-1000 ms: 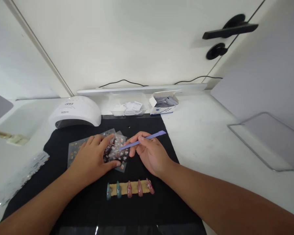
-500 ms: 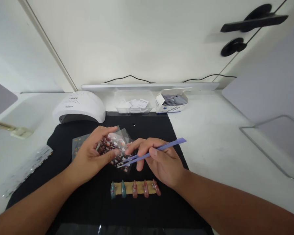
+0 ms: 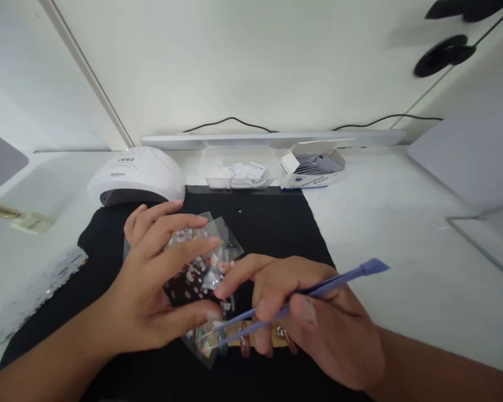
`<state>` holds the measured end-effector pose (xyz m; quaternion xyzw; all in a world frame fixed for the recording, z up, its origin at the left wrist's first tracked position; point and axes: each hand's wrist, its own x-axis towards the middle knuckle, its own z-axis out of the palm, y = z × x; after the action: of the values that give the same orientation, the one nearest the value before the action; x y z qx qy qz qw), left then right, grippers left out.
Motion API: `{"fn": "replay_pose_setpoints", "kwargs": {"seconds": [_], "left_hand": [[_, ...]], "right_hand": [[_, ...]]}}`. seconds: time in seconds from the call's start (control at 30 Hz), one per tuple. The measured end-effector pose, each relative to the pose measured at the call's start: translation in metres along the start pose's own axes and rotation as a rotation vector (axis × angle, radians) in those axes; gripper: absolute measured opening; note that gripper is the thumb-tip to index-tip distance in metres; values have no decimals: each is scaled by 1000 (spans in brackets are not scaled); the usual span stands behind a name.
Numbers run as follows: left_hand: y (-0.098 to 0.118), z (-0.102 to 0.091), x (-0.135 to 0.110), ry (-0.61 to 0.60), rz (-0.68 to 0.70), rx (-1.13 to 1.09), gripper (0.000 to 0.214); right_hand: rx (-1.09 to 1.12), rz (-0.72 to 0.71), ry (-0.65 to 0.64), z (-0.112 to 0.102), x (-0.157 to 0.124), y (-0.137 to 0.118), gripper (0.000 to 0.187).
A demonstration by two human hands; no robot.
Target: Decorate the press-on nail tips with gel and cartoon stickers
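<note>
My left hand (image 3: 159, 268) has its fingers spread across a clear nail sticker sheet (image 3: 193, 282) with small white and red designs, its thumb at the lower edge. The sheet's lower corner overlaps the left end of the press-on nails. In my right hand (image 3: 314, 312) is a pair of purple tweezers (image 3: 331, 285), tips apart over that corner. My right index fingertip touches the sheet's right side. The row of glittery press-on nails (image 3: 245, 340) on a tan strip (image 3: 233, 338) lies behind the tweezers, partly hidden by my right fingers.
A white nail lamp (image 3: 138, 173) stands at the back left of the black mat (image 3: 276, 223). Behind the mat are a clear tray (image 3: 238, 153) of white packets and an open box of alcohol pads (image 3: 312, 164). A brush (image 3: 29, 220) and a shiny silvery sheet (image 3: 46, 290) lie left.
Both hands have come nearer to me, with the sheet and tweezers now over the press-on nails. My left fingers have spread out. The view has shifted slightly.
</note>
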<state>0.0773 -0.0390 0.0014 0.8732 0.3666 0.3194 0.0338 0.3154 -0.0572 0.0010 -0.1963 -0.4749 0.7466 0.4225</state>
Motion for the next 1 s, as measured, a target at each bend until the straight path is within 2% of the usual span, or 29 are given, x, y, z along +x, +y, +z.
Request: {"fn": "replay_pose_setpoints", "kwargs": {"seconds": [0.13, 0.27, 0.37, 0.57, 0.77, 0.9, 1.0], "left_hand": [[1, -1, -1, -4, -10, -10, 54], [3, -4, 1, -63, -22, -79, 51], [4, -5, 1, -90, -27, -140, 50], [0, 0, -3, -98, -75, -361, 42], [-3, -3, -2, -142, -40, -636, 34], [-2, -8, -7, -193, -168, -775, 30], [-3, -9, -10, -163, -273, -847, 32]], "right_hand": [[-43, -33, 1, 4, -1, -3, 26], [-78, 6, 29, 7, 0, -6, 26], [-56, 10, 5, 8, 1, -7, 26], [-59, 14, 13, 9, 1, -7, 26], [-59, -34, -7, 10, 1, -7, 29], [-82, -68, -6, 9, 3, -7, 28], [-161, -118, -35, 7, 3, -6, 28]]}}
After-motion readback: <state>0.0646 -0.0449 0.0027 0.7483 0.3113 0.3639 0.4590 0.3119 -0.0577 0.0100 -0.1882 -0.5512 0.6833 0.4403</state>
